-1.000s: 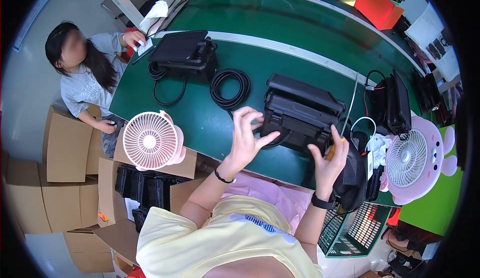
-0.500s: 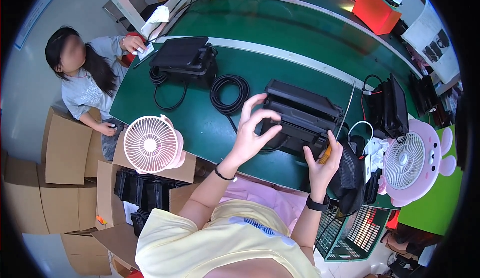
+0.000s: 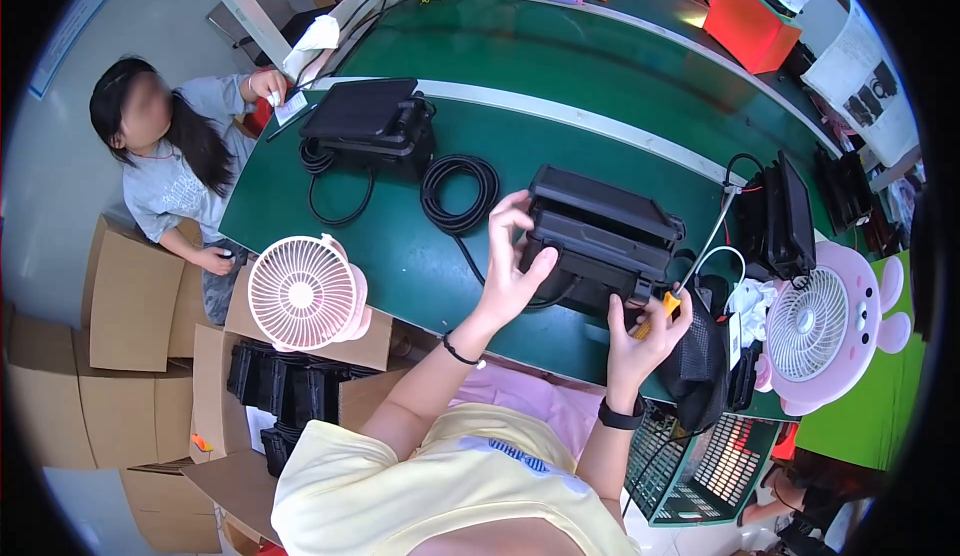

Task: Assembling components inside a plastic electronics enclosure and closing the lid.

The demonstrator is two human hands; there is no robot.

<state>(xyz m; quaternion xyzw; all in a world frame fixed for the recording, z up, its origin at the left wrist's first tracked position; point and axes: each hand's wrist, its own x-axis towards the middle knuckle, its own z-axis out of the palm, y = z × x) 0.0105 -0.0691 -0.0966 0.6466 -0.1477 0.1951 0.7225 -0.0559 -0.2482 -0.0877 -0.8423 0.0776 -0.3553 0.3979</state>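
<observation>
A black plastic box (image 3: 600, 246) with a raised lid-like panel stands on the green table in front of me. My left hand (image 3: 512, 266) grips its left end, fingers behind the corner and thumb on the front. At the front right corner, the thumb of my right hand (image 3: 645, 344) presses near a latch. The same hand holds a screwdriver (image 3: 672, 302) by its yellow handle, its long metal shaft pointing up and to the right. A black cable runs from the box's left side to a coil (image 3: 459, 194) on the table.
Another black box (image 3: 370, 126) with cable lies at the left, near a co-worker (image 3: 165, 146). On the right are a third black box (image 3: 780, 214), a black mesh bag (image 3: 690, 356) and a pink fan (image 3: 815, 321). A pale fan (image 3: 302, 294) stands left, above an open carton (image 3: 220, 386).
My left fingers have closed in on the box's left end. The right hand has shifted slightly down, and the screwdriver's shaft has tilted further to the right.
</observation>
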